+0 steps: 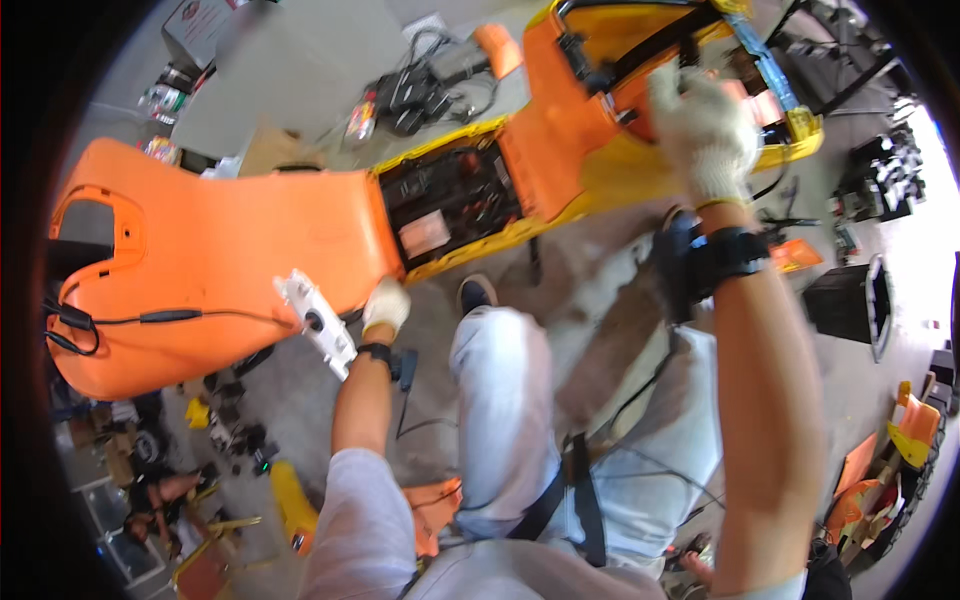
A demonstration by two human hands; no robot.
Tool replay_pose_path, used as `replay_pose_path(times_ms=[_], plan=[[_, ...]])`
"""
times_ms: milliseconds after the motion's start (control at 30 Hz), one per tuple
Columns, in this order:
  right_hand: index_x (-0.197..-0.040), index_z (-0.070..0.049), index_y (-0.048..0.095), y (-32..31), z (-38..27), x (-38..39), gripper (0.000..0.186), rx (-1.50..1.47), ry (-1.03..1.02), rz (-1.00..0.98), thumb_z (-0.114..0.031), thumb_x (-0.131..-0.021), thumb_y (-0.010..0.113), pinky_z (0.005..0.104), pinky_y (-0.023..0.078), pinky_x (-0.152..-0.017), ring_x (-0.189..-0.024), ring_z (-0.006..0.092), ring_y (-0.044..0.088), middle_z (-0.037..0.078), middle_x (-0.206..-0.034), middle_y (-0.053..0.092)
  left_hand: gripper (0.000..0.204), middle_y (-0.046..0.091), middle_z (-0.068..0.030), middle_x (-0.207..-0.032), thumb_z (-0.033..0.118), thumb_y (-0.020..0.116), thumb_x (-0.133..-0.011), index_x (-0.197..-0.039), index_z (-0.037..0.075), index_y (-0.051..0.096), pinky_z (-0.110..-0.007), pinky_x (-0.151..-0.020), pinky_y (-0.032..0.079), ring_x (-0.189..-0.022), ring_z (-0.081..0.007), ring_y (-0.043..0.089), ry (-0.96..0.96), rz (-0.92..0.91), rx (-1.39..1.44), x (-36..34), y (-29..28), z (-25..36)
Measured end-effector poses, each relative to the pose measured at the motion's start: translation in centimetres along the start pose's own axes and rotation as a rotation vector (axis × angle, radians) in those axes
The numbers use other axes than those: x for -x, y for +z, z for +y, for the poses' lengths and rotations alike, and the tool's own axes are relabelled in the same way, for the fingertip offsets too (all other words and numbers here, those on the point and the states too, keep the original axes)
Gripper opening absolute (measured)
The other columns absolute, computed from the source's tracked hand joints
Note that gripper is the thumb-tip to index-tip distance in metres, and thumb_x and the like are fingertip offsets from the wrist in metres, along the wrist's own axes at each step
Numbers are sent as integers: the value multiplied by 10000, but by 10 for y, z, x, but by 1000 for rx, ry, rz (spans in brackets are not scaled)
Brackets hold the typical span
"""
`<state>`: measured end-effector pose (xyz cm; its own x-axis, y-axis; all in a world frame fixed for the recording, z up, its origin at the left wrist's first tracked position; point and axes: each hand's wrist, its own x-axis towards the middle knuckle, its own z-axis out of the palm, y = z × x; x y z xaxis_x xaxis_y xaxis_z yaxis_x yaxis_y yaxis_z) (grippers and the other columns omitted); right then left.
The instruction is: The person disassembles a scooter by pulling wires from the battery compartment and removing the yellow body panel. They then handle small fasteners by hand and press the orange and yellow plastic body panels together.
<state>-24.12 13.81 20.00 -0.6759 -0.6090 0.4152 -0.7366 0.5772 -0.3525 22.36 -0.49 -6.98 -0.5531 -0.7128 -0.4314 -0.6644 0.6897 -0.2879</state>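
Note:
A long orange and yellow plastic vehicle body (240, 220) stretches across in front of me, with an open black bay (450, 205) full of dark parts in its middle. My left hand (387, 305), in a white knit glove, is at the body's near edge; its fingers hardly show. Beside that wrist is a white slotted plastic part (318, 325); whether the hand has hold of it I cannot tell. My right hand (708, 130), gloved too and smeared by motion, is over the yellow-rimmed end section (800, 135) at the far right. Its fingers reach toward the opening there.
Black cables and a dark device (410, 100) lie on the grey table (290, 70) behind the body. A black cable (180, 316) runs over the orange panel. Orange and yellow pieces (880, 470) sit at right, and a black box (845, 305) stands on the floor. Another person (165, 495) is at lower left.

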Motion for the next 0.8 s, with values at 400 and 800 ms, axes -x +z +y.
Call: replay_pose_path(times_ms=[400, 800], plan=[[-689, -75, 699, -5, -10, 0, 434, -28, 14, 137, -377, -905, 474, 422, 525, -720, -714, 330, 688, 153, -742, 699, 233, 657, -280, -903, 188, 495, -904, -945, -2, 623, -544, -757, 510, -856, -462, 637, -171, 259, 358, -6, -5, -14], [-832, -147, 762, -28, -6, -10, 353, -121, 131, -334, -365, -868, 486, 405, 536, -676, -807, 263, 718, 98, -824, 730, 245, 669, -139, -812, 194, 476, -908, -807, 67, 661, -448, -677, 467, -754, -316, 629, 323, 259, -380, -58, 59, -59]])
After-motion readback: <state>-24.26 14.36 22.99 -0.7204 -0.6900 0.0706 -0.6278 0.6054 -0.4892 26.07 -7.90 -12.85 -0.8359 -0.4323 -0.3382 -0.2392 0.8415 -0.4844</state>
